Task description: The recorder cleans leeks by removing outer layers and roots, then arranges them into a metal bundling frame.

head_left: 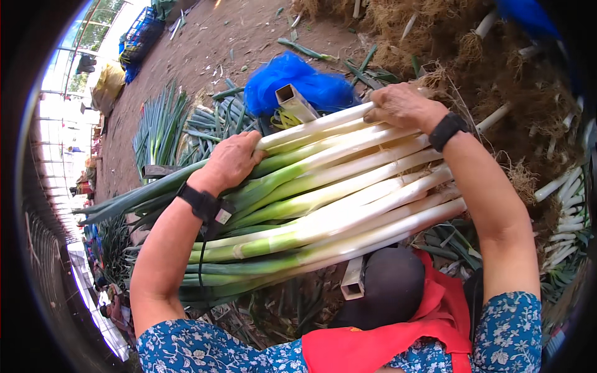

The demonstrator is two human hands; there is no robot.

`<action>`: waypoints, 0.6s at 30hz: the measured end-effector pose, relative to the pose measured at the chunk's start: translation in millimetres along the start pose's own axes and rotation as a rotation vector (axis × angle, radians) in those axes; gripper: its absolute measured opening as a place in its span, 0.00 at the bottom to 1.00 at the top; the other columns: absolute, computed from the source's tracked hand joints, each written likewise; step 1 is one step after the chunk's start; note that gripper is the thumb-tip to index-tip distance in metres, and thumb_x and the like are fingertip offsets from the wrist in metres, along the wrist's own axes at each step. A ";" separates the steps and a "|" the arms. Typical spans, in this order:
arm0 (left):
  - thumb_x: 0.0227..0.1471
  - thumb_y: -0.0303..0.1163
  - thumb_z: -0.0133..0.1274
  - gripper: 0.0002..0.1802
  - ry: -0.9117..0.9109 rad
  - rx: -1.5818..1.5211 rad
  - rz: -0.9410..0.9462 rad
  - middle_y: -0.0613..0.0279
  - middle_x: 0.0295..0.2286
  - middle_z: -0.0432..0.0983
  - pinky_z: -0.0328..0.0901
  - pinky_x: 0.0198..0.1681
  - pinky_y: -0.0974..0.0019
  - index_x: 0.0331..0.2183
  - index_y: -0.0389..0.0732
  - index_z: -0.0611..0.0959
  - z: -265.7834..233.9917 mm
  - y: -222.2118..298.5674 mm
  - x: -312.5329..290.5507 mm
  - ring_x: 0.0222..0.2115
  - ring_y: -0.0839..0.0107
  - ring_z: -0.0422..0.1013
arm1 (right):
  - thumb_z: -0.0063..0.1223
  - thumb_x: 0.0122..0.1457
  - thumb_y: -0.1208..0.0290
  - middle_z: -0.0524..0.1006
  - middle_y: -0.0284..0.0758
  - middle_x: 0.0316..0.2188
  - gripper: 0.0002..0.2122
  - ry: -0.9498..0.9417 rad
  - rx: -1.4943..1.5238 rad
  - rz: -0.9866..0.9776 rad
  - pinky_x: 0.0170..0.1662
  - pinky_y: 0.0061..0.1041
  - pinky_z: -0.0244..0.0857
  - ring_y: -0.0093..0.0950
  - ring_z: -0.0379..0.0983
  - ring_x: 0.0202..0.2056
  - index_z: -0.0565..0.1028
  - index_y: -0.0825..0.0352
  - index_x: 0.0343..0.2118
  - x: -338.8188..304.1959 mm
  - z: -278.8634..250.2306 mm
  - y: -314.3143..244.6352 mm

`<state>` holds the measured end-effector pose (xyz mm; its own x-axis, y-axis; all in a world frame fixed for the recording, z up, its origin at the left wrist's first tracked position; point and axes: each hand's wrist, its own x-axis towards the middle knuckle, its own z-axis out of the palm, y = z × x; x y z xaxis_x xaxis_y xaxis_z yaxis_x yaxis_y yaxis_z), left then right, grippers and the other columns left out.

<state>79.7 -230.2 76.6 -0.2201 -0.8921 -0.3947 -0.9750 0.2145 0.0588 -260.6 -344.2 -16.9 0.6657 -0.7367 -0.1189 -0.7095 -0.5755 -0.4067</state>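
Observation:
A broad layer of leeks (336, 193) lies side by side across in front of me, green leaves to the left and white shanks to the right. My left hand (231, 160) is closed over the farthest leek where its green part starts. Farther right, my right hand (403, 110) grips the white end of that same leek, its fingers bent around it. The root ends near my right hand are partly hidden by the hand and forearm. Under the layer, square metal tubes (353, 281) stick out at the near and far sides.
Bunched blue netting (292, 84) lies just beyond the leeks. A heap of rooted leeks (460, 56) fills the far right, with trimmed white leeks (567, 217) at the right edge. More green leeks (160, 127) lie at far left. A blue crate (140, 37) stands farther back.

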 end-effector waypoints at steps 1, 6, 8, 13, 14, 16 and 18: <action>0.56 0.40 0.51 0.15 -0.006 -0.002 -0.005 0.43 0.34 0.75 0.65 0.41 0.48 0.35 0.37 0.73 2.8 -1.3 -2.6 0.39 0.43 0.72 | 0.56 0.56 0.50 0.78 0.45 0.32 0.21 -0.131 -0.007 0.119 0.44 0.38 0.67 0.43 0.76 0.40 0.78 0.67 0.35 6.4 -1.1 -5.1; 0.58 0.46 0.50 0.20 -0.095 -0.187 -0.002 0.43 0.35 0.78 0.65 0.43 0.49 0.44 0.41 0.76 -8.9 -4.0 0.1 0.41 0.45 0.73 | 0.55 0.57 0.52 0.78 0.46 0.34 0.19 0.062 0.139 -0.158 0.45 0.39 0.66 0.44 0.74 0.40 0.78 0.67 0.38 -11.4 6.5 18.5; 0.59 0.49 0.48 0.23 -0.165 -0.190 -0.075 0.43 0.37 0.78 0.65 0.44 0.49 0.49 0.43 0.77 2.9 -9.8 9.5 0.42 0.45 0.73 | 0.53 0.59 0.53 0.78 0.45 0.37 0.17 -0.097 0.132 -0.041 0.47 0.39 0.65 0.43 0.72 0.43 0.79 0.64 0.40 5.3 2.1 7.7; 0.62 0.52 0.43 0.28 -0.192 -0.195 -0.068 0.42 0.41 0.77 0.65 0.49 0.51 0.52 0.41 0.74 18.6 -19.1 21.8 0.45 0.45 0.72 | 0.51 0.61 0.55 0.78 0.43 0.39 0.15 0.166 -0.020 -0.131 0.47 0.39 0.65 0.44 0.72 0.43 0.80 0.63 0.37 0.6 13.0 -5.4; 0.62 0.51 0.43 0.27 -0.186 -0.146 -0.039 0.42 0.42 0.76 0.64 0.50 0.51 0.52 0.41 0.75 20.7 -19.8 23.8 0.45 0.45 0.71 | 0.51 0.61 0.54 0.78 0.44 0.37 0.16 0.032 0.037 -0.057 0.46 0.39 0.65 0.45 0.72 0.41 0.80 0.63 0.37 4.7 10.8 -7.1; 0.63 0.50 0.42 0.26 -0.175 -0.055 0.020 0.41 0.43 0.75 0.63 0.52 0.51 0.51 0.40 0.75 25.4 -17.0 26.2 0.47 0.45 0.70 | 0.52 0.60 0.54 0.79 0.45 0.34 0.17 -0.242 0.147 0.092 0.44 0.40 0.67 0.45 0.74 0.39 0.80 0.64 0.37 13.9 3.5 -11.5; 0.63 0.48 0.42 0.25 -0.164 -0.099 0.015 0.41 0.44 0.75 0.63 0.52 0.51 0.50 0.38 0.75 24.3 -13.3 29.6 0.48 0.46 0.69 | 0.56 0.58 0.53 0.79 0.48 0.31 0.18 -0.101 0.196 0.032 0.41 0.39 0.67 0.45 0.76 0.36 0.80 0.65 0.36 13.1 17.8 4.7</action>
<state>86.9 -249.8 41.9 -0.2348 -0.8106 -0.5366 -0.9717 0.1802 0.1528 -251.1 -350.2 -36.5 0.6702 -0.7087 -0.2205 -0.6787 -0.4649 -0.5686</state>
